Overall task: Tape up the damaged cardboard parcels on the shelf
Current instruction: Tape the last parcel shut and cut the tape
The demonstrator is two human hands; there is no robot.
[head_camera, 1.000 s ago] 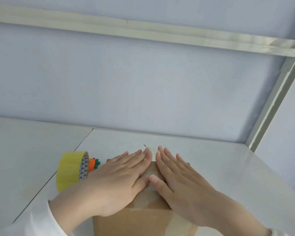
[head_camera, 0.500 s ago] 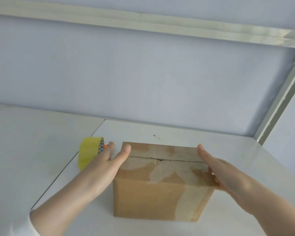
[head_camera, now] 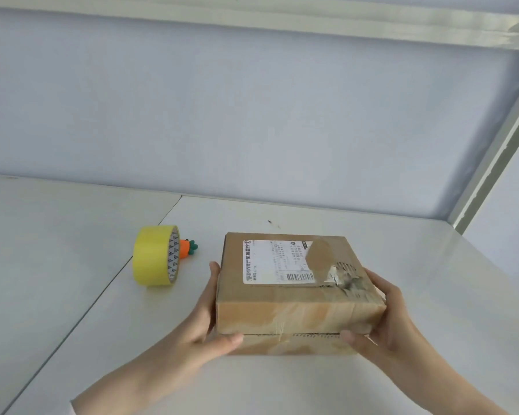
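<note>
Shelf (head_camera: pixel 432 259): white, pale wall (head_camera: pixel 252 115) behind; parcel (head_camera: pixel 282 307) mid-shelf, label (head_camera: pixel 270 262) up.
Grip: your left hand (head_camera: pixel 204 324) and right hand (head_camera: pixel 385 322) clasp its ends, likely to present the torn corner (head_camera: pixel 346 280).
Tape roll (head_camera: pixel 155 256): left, within reach.

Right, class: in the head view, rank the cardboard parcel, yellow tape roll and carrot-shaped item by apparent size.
1. cardboard parcel
2. yellow tape roll
3. carrot-shaped item, partly hidden behind the roll

Brown parcel (head_camera: pixel 294 298) with white label (head_camera: pixel 270 262); yellow tape roll (head_camera: pixel 155 255) (triangle-patterned core); orange carrot (head_camera: pixel 187 248).
</note>
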